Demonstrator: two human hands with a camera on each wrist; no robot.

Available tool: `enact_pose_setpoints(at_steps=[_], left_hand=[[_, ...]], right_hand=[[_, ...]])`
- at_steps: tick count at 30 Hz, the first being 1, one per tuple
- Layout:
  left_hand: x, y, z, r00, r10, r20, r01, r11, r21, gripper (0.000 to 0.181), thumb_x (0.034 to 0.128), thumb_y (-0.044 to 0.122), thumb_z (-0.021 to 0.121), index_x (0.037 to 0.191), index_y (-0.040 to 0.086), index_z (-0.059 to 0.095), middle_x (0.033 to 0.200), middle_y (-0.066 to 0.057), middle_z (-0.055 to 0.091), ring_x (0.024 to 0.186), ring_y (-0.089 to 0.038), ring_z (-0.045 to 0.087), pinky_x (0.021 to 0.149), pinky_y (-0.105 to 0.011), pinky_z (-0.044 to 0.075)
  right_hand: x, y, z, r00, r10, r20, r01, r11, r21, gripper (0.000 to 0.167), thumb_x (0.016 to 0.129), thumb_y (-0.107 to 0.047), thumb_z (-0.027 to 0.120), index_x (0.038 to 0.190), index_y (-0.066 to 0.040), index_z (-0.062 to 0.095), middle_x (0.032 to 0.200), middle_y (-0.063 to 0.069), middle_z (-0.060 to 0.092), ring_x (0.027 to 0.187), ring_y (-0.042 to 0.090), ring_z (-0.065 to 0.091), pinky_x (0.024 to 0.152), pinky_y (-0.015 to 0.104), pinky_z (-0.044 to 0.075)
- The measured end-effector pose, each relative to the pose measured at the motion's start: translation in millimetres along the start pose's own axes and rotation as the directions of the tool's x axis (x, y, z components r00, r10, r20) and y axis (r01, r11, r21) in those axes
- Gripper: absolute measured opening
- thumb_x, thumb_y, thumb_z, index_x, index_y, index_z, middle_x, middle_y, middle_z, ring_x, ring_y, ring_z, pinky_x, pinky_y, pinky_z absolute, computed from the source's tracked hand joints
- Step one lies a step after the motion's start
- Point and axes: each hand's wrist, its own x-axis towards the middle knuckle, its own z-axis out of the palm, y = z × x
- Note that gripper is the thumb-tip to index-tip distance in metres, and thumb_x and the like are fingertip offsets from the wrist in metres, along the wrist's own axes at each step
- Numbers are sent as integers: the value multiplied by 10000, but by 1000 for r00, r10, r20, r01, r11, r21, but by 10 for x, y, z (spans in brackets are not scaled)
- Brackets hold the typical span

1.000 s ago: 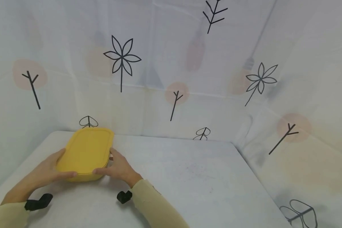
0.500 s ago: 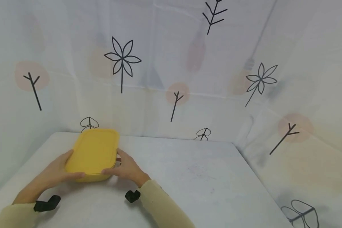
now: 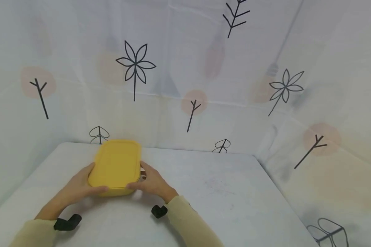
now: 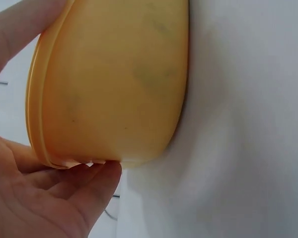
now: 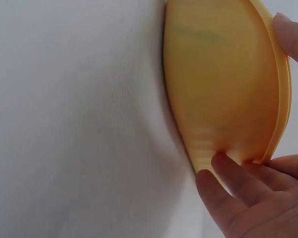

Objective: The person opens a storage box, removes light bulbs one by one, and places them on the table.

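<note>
A yellow lidded food container (image 3: 115, 164) is near the back left of the white table, its lid on. My left hand (image 3: 80, 185) grips its left side, the thumb along the near edge of the lid. From the right, my right hand (image 3: 151, 181) holds the opposite side, its thumb also at the near edge. In the left wrist view the container (image 4: 114, 79) has its base at the table surface, and faint dark patches show through the wall. Fingers (image 5: 233, 178) in the right wrist view press against the container's side wall.
The white table (image 3: 210, 202) extends to the right and toward the front. Behind it hangs a pale cloth (image 3: 167, 113) with printed flowers and twigs, which also runs along both sides. A black strap (image 3: 68, 223) is on the left wrist and another (image 3: 159, 211) on the right.
Both hands have moved the yellow food container to the right across the table, keeping the same hold. The lid stays on.
</note>
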Motion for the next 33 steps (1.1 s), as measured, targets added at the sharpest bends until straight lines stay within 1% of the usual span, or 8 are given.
enact_pose_setpoints(at_steps=[4, 12, 16, 20, 24, 27, 33], left_hand=[[6, 66, 77, 1000, 5, 1, -5, 1000, -26, 1186, 744, 530, 759, 1472, -120, 84, 1461, -370, 213, 1303, -525, 259, 1033, -680, 263], [32, 190, 230, 1000, 30, -4, -30, 999, -28, 1158, 753, 550, 740, 1476, -106, 118, 1474, -343, 227, 1323, -505, 259, 1056, -658, 263], [71, 286, 308, 999, 39, -7, -39, 999, -31, 1166, 744, 568, 738, 1474, -108, 130, 1474, -337, 233, 1325, -497, 263, 1064, -650, 261], [121, 377, 400, 999, 43, -5, -43, 999, -31, 1168, 738, 587, 734, 1476, -99, 143, 1476, -324, 244, 1327, -481, 273, 1071, -637, 267], [180, 454, 499, 998, 58, -3, -58, 997, -55, 1169, 731, 593, 737, 1483, -81, 150, 1483, -302, 254, 1334, -458, 282, 1079, -625, 270], [220, 515, 572, 998, 64, 1, -64, 995, -75, 1179, 720, 605, 740, 1487, -71, 152, 1485, -288, 262, 1333, -442, 294, 1083, -616, 277], [266, 617, 700, 998, 59, 17, -58, 995, -76, 1216, 699, 649, 729, 1492, -62, 144, 1498, -277, 250, 1350, -431, 282, 1095, -600, 272]], right_hand=[[-43, 65, -79, 1000, 4, 7, -4, 1000, 2, 979, 679, -568, 793, 1488, -326, 298, 1424, -195, 399, 1198, 98, 516, 991, 312, 469], [-134, 189, -251, 1000, -6, 5, 6, 1000, -2, 997, 677, -563, 795, 1495, -311, 284, 1406, -201, 406, 1179, 82, 514, 1002, 335, 460], [-213, 214, -356, 1000, -4, -2, 4, 1000, 0, 1000, 684, -557, 794, 1500, -294, 279, 1404, -190, 411, 1181, 87, 513, 1003, 339, 459], [-293, 266, -461, 1000, 7, -13, -7, 1000, -3, 1007, 689, -557, 791, 1505, -281, 271, 1409, -180, 408, 1183, 89, 517, 1003, 318, 454], [-359, 349, -568, 999, 23, -31, -23, 1000, -19, 1022, 685, -570, 787, 1509, -265, 264, 1422, -162, 402, 1190, 93, 520, 1008, 302, 447], [-406, 402, -643, 999, 29, -36, -30, 999, -25, 1029, 689, -573, 782, 1514, -250, 256, 1432, -141, 400, 1193, 101, 521, 1008, 310, 451], [-491, 490, -754, 998, 46, -45, -48, 998, -49, 1028, 688, -595, 769, 1513, -258, 256, 1437, -126, 404, 1189, 113, 523, 1011, 337, 455]])
